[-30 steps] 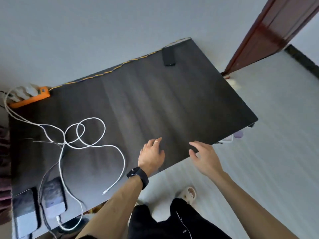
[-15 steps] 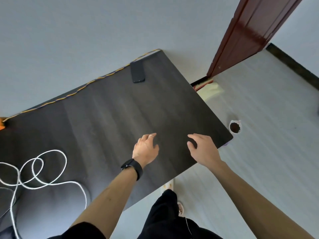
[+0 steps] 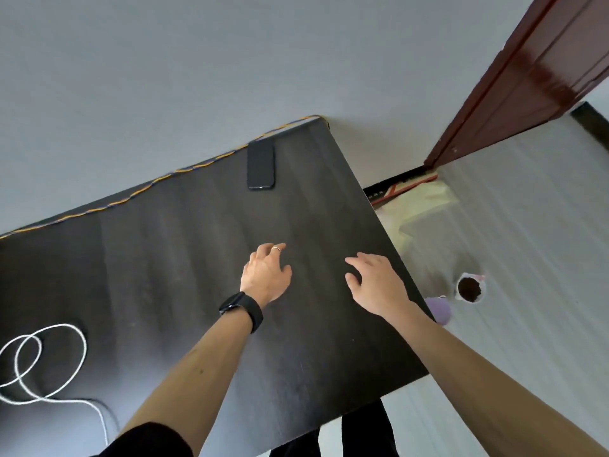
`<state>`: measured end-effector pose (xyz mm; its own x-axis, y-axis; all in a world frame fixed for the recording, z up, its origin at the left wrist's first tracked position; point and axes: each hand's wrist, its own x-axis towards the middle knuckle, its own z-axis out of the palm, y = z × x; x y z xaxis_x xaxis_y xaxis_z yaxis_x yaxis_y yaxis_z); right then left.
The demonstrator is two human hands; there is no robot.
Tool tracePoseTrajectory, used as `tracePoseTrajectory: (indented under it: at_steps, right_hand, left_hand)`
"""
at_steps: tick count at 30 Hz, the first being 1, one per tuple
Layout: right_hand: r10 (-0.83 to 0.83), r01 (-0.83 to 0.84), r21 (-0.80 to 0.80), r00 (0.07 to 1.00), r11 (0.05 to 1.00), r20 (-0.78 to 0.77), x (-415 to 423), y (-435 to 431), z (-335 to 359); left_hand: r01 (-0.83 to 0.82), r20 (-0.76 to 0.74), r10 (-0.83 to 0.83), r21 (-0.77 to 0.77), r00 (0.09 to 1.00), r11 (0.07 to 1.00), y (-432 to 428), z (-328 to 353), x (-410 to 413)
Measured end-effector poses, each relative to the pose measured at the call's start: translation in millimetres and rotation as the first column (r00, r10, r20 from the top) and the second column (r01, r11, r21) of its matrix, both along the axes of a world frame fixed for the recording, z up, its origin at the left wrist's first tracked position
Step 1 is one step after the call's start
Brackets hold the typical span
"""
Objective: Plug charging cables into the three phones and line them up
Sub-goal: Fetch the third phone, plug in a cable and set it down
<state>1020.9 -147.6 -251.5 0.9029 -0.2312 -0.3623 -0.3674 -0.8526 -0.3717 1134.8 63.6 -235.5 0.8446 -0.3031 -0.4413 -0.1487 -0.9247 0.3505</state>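
Observation:
A dark phone (image 3: pixel 260 166) lies flat near the far edge of the black table (image 3: pixel 171 258), close to the wall. My left hand (image 3: pixel 265 275), with a black watch on the wrist, hovers over the table's middle, fingers apart and empty. My right hand (image 3: pixel 375 285) is beside it to the right, also spread and empty. Both hands are well short of the phone. A white charging cable (image 3: pixel 49 364) lies in loops at the lower left, running off the frame. The other phones are out of view.
An orange and blue braided cord (image 3: pixel 184 169) runs along the table's far edge by the grey wall. To the right are a dark red door (image 3: pixel 540 70), a pale bag (image 3: pixel 425 206), a white cup of dark grounds (image 3: pixel 469 288) and a purple object (image 3: pixel 438 308) on the floor.
The view has swung right and forward: the two phones, power strip and most of the cable have left the frame at the left. Both hands have moved farther over the table toward the far phone.

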Motion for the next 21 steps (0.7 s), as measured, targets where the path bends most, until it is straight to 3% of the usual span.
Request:
tracePoseTrajectory:
  at_steps: [8,15,21]
  right_hand:
    - [0.332,-0.338,-0.119,0.941,0.934,-0.069,95,-37,-57]
    - [0.36,-0.349,-0.171,0.932,0.921,0.04,99,-40,-90]
    - [0.36,-0.349,-0.192,0.933,0.917,0.024,101,-43,-93]
  left_hand:
    - [-0.249,0.103,0.242,0.055,0.965,0.967,-38,-34,112]
    - [-0.45,0.139,0.451,-0.036,0.882,0.892,-69,-69,202]
    - [-0.534,0.162,0.532,-0.032,0.831,0.845,-89,-65,224]
